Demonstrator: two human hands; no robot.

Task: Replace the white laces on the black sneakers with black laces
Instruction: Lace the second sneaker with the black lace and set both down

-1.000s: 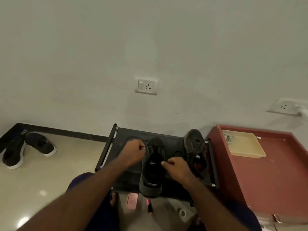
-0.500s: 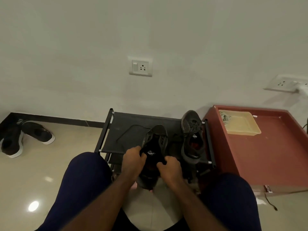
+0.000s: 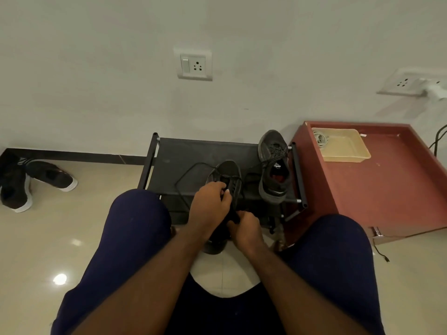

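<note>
Two hands on one sneaker (image 3: 228,174), held toe-away between the knees, just in front of rack (image 3: 193,151). Grasps upper at the eyelets with left hand (image 3: 208,209), fingers curled over it. Nearer the body, right hand (image 3: 246,229) clenched on dark material at sneaker's opening; lace or tongue, cannot tell. Black lace (image 3: 177,183) crossing sneaker's toe end, loose length looping out left over rack fabric and back down toward left hand. Second sneaker (image 3: 274,170) on rack's right end, toe to wall, dark laces in, red lining visible inside. Red desk (image 3: 387,189) just beside rack on the right. Beige tray (image 3: 348,157) at desk's back left corner, pale coil (image 3: 320,139) in tray's left end. Dark shoes (image 3: 52,176) with white soles on floor far left, near skirting. Socket (image 3: 194,65) on wall above rack. Sits with dark blue knees either side of hands.
</note>
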